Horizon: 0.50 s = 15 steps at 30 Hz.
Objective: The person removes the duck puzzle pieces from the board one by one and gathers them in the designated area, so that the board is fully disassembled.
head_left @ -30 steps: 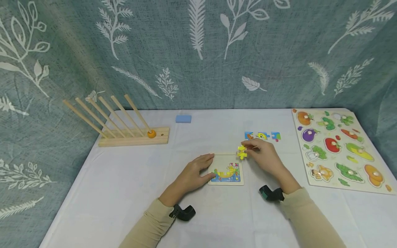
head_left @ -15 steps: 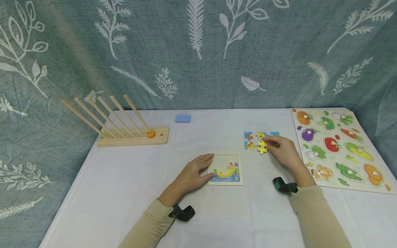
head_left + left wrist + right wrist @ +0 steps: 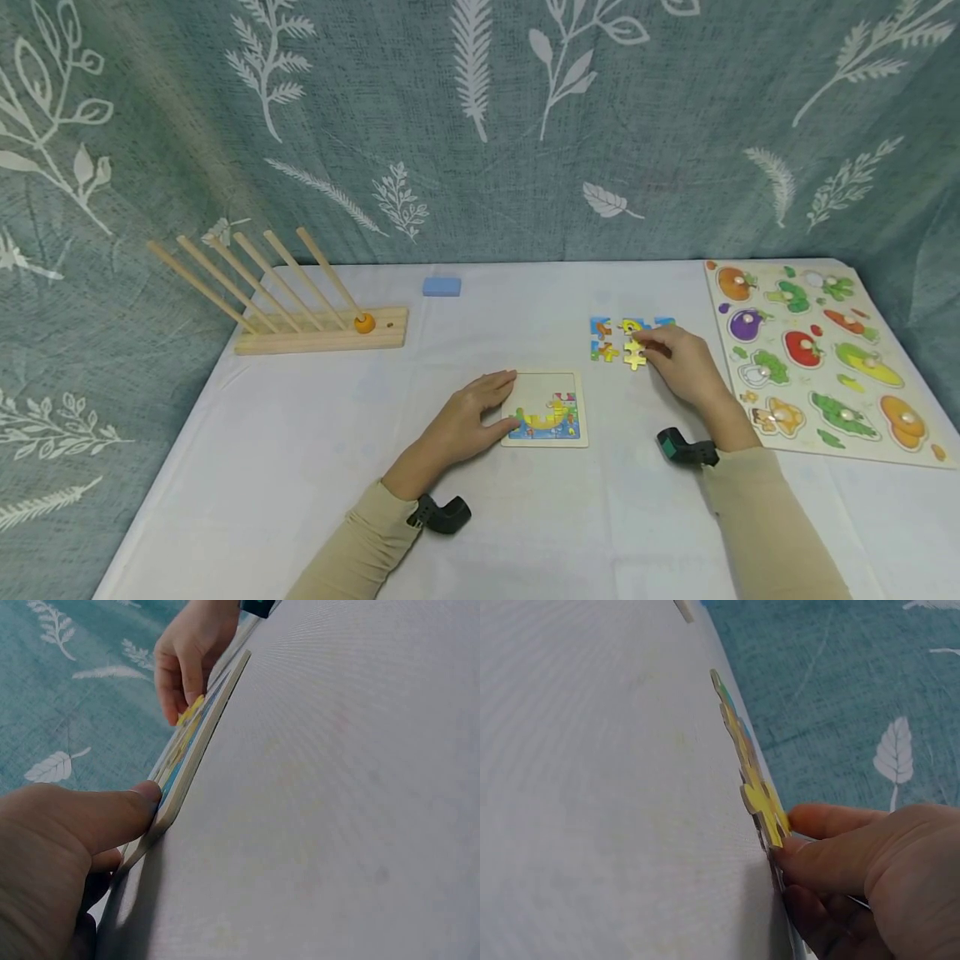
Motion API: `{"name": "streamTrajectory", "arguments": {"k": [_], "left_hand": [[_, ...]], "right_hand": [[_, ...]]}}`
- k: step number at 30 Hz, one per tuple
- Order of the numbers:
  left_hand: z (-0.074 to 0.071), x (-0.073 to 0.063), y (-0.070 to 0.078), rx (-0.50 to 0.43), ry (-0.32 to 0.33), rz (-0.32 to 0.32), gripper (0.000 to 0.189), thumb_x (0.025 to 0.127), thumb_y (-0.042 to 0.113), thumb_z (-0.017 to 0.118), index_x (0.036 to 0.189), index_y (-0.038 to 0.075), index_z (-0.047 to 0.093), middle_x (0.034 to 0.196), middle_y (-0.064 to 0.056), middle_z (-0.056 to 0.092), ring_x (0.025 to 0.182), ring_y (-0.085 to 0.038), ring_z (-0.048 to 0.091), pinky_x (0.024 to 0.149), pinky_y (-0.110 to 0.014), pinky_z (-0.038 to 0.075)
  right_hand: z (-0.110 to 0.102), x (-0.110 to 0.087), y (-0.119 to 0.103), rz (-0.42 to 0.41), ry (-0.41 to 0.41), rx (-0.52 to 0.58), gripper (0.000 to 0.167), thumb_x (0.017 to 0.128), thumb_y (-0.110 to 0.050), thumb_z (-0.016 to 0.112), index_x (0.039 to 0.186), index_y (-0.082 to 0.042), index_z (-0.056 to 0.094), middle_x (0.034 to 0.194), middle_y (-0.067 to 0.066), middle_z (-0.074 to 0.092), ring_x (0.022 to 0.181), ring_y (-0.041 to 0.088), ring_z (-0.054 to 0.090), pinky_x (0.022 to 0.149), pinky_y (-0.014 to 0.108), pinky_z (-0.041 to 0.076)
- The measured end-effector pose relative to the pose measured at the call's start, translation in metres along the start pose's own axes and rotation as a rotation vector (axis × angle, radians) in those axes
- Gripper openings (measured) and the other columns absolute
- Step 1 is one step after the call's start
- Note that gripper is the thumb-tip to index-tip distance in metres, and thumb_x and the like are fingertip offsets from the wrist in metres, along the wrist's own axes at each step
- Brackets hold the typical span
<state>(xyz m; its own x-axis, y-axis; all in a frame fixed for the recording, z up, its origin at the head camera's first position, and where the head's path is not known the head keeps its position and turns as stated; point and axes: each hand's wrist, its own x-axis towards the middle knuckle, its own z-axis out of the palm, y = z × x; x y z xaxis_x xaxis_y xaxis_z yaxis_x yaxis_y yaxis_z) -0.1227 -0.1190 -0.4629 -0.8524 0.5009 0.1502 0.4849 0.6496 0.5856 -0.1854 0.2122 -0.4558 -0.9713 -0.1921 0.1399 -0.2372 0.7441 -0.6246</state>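
Note:
My left hand holds the left side of a small square jigsaw tray. Its thumb lies on the tray's edge, with a finger beside that edge. A partly filled picture in blue, yellow and pink covers the tray's lower part. Right of the tray, my right hand pinches a yellow jigsaw piece between thumb and fingers. In the right wrist view the yellow piece lies low at the table, among other pieces. Loose blue, orange and yellow pieces lie around it; the hand partly hides some.
A wooden stand with several slanting pegs and an orange bead is at the back left. Near the back edge lies a blue block. A vegetable peg puzzle board covers the right side. A patterned curtain hangs behind the table.
My right hand has moved right from the tray's upper corner to the loose pieces, carrying the yellow piece, and lowered it there. The left hand has stayed on the tray.

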Motion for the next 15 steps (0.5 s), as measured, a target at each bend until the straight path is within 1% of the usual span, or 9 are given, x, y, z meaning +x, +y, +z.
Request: {"name": "streamTrajectory", "arguments": {"k": [3, 7, 15], "left_hand": [[-0.0001, 0.0003, 0.0001, -0.006, -0.001, 0.003, 0.060, 0.085, 0.026, 0.071, 0.132, -0.005, 0.051, 0.142, -0.011, 0.048, 0.134, -0.028, 0.043, 0.112, -0.042, 0.035], [-0.0006, 0.0007, 0.0003, -0.001, 0.000, 0.007, 0.059, 0.085, 0.025, 0.071, 0.132, -0.005, 0.051, 0.142, -0.011, 0.048, 0.133, -0.029, 0.043, 0.112, -0.042, 0.036], [-0.0001, 0.0009, -0.0003, 0.001, -0.006, 0.000, 0.060, 0.086, 0.026, 0.070, 0.133, -0.005, 0.050, 0.143, -0.011, 0.048, 0.134, -0.028, 0.042, 0.113, -0.042, 0.034]], "right_hand": [[0.0008, 0.0010, 0.0014, -0.018, 0.006, -0.024, 0.025, 0.091, 0.000, 0.058, 0.114, 0.001, 0.067, 0.111, 0.022, 0.064, 0.104, 0.038, 0.060, 0.090, 0.051, 0.049], [0.0003, 0.0025, 0.0020, -0.030, -0.005, -0.045, 0.025, 0.091, -0.001, 0.059, 0.114, 0.000, 0.067, 0.111, 0.022, 0.064, 0.104, 0.039, 0.059, 0.090, 0.052, 0.049], [-0.0028, 0.0039, 0.0011, -0.031, -0.038, -0.062, 0.023, 0.091, -0.001, 0.059, 0.112, -0.001, 0.069, 0.107, 0.021, 0.063, 0.101, 0.037, 0.059, 0.087, 0.051, 0.049]]}}
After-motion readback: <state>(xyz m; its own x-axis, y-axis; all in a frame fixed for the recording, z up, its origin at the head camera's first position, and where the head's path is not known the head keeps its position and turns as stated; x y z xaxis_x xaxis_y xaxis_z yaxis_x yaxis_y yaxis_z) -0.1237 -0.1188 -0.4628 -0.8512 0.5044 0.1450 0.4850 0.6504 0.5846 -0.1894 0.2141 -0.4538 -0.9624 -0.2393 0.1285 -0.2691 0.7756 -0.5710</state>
